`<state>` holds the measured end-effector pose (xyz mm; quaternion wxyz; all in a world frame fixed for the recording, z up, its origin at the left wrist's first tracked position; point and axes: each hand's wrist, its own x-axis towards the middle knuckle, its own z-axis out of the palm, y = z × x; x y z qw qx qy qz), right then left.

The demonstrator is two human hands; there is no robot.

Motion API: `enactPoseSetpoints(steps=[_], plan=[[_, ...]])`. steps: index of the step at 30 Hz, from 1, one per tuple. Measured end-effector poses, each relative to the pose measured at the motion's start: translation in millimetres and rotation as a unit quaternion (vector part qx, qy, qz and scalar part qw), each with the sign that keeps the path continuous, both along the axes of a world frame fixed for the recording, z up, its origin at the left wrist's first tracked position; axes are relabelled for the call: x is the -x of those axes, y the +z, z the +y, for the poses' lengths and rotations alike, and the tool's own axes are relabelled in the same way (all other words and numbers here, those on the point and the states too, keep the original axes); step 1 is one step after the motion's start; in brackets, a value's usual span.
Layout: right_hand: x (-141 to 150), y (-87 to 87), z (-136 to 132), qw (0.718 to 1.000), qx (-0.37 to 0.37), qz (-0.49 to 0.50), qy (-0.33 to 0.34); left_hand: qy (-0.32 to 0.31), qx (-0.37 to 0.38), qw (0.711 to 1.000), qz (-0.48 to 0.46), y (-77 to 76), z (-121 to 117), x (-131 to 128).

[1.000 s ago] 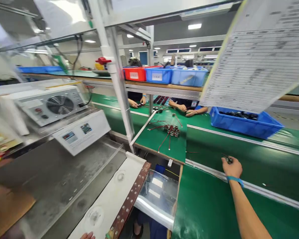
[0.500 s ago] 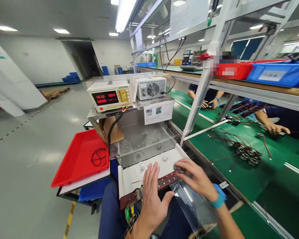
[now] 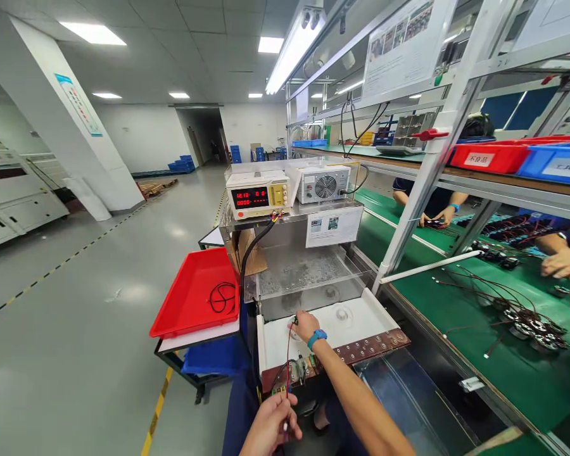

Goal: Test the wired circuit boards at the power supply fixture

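Note:
My right hand [image 3: 308, 325], with a blue wristband, is closed on a small dark part [image 3: 294, 320] over the left side of the white tray [image 3: 361, 325]. Fingers hide most of that part, so its kind cannot be made out. A thin red and black wire lead [image 3: 288, 356] runs down from it toward me. My left hand [image 3: 272, 423] pinches the lower end of this lead, and a small white connector [image 3: 285, 427] shows below the fingers. Between the hands, a brown strip with metal studs [image 3: 361, 348] and clips [image 3: 300, 367] borders the tray's front.
Behind the tray stands a power supply [image 3: 256, 195] with red digits, beside a grey fan-cooled unit [image 3: 325, 183]. At left is a red tray [image 3: 194, 288] holding a black cable. Several round wired parts [image 3: 532, 326] lie on the green bench [image 3: 422, 307], where co-workers' hands [image 3: 563, 263] are busy.
My right hand has moved left across the tray, carrying the small part. My left hand has gone from spread fingers to pinching the wire lead, lower down. The camera view has shifted left and up.

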<state>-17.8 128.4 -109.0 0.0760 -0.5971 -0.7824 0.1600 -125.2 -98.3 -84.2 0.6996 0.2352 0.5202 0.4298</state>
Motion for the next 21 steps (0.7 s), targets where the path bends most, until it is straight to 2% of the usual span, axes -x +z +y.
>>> enactPoseSetpoints(steps=[4,10,17,21], plan=[[5.3,-9.3,-2.6,0.999,-0.012,-0.009,-0.042,-0.018,0.018,0.999,-0.028,-4.5,-13.4,2.2],[2.7,-6.5,-5.2,0.998,0.004,-0.030,-0.059,-0.050,-0.009,0.998,-0.035,-1.3,-10.1,-4.0],[4.0,-15.9,0.2,0.998,0.028,-0.016,-0.053,-0.029,-0.012,0.998,-0.048,-18.5,1.7,-22.8],[3.0,-24.4,5.5,0.998,0.053,-0.002,-0.047,-0.013,-0.010,0.998,-0.060,-19.4,6.7,-27.8]])
